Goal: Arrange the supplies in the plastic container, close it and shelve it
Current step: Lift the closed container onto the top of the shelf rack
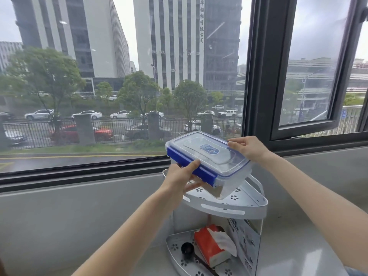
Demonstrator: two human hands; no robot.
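Observation:
A clear plastic container with a lid and blue side clips is held tilted in the air, just above the top tier of a white corner shelf. My left hand grips its near blue clip side from below. My right hand holds its far right edge. The lid lies flat on the container. Its contents cannot be made out through the plastic.
The shelf's lower tier holds an orange tissue pack, a small black round object and a printed card. The shelf stands on a grey sill below a large window, whose dark frame rises to the right.

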